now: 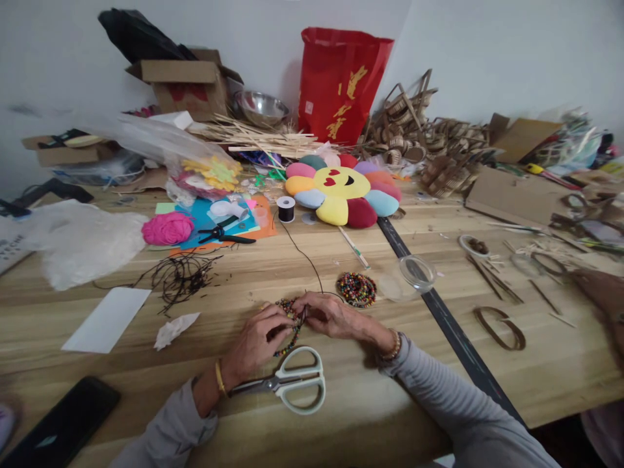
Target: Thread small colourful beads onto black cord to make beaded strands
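Note:
My left hand (262, 335) is closed on a strand of small multicoloured beads (295, 331), which hangs in a loop below my fingers. Close beside it, my right hand (325, 315) pinches a thin black cord (308, 258) at the top of the strand. The cord runs back to a white-ended spool (285, 209). White-handled scissors (301, 380) lie below my hands, blades pointing left under my left wrist. A coiled heap of similar beads (357, 289) rests just right of my right hand. My fingertips partly hide where cord and beads meet.
A tangle of black cord (185, 276), a white card (107, 320) and crumpled tissue (176, 329) lie to the left. A clear round dish (418, 273) sits near a dark strip (458, 338). Behind are a flower cushion (341, 185) and pliers (227, 233). Another person's arm (599, 302) shows at right.

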Demonstrator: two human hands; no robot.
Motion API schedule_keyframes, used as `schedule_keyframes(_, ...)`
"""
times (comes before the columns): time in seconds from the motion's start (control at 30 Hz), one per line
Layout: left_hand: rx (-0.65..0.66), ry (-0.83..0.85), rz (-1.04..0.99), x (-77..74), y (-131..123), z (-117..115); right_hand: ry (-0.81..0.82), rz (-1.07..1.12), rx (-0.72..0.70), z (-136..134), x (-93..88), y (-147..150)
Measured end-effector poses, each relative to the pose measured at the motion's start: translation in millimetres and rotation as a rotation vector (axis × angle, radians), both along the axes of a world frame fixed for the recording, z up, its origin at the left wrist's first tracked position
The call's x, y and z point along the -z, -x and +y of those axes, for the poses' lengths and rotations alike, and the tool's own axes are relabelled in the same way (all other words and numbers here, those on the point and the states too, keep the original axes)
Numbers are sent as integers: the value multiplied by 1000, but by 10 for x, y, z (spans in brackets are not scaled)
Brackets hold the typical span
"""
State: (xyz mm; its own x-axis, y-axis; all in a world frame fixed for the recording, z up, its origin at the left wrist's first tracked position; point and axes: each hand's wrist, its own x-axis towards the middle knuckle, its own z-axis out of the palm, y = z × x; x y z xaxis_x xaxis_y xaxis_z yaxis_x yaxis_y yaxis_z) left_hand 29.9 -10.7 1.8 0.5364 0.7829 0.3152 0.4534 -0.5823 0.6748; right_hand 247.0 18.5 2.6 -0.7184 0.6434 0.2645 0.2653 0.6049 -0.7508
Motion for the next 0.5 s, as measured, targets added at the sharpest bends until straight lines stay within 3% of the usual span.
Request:
schedule_keyframes(0.27,-1,19,-5,-7,4,-8,-68,-74,45,2,-155,-38)
schedule_keyframes(0.5,0,-20,-5,-12,5,-8,-167,-396,126,-4,-310,-99)
